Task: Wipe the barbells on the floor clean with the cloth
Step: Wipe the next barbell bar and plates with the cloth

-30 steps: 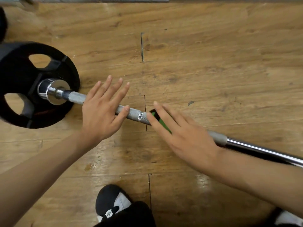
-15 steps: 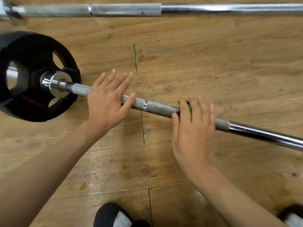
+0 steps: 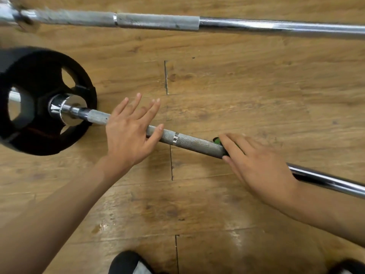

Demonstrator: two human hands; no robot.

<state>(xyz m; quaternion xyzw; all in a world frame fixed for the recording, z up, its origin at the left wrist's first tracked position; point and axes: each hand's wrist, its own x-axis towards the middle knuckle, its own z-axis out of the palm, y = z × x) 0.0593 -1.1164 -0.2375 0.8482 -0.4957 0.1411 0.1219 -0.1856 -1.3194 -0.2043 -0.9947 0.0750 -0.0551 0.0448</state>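
A steel barbell (image 3: 193, 143) lies slanted across the wooden floor, its knurled grey grip running down to the right into a shiny bar. A black weight plate (image 3: 39, 80) sits on its left end. My left hand (image 3: 128, 133) rests flat on the grip near the plate, fingers straight and spread. My right hand (image 3: 256, 165) lies over the grip further right, fingers extended, pressing a green cloth (image 3: 216, 140) against the bar. Only a small green edge of the cloth shows past my fingertips. A second barbell (image 3: 158, 21) lies across the top of the view.
The wooden plank floor (image 3: 246, 91) stretches between the two bars. My dark shoes show at the bottom edge, one (image 3: 128, 263) at the middle and the other (image 3: 349, 267) at the right corner.
My right hand with the cloth slid rightward along the grip, then turned so its fingers point up-left. The view shifted down, so the second barbell came into sight. My left hand stayed on the grip.
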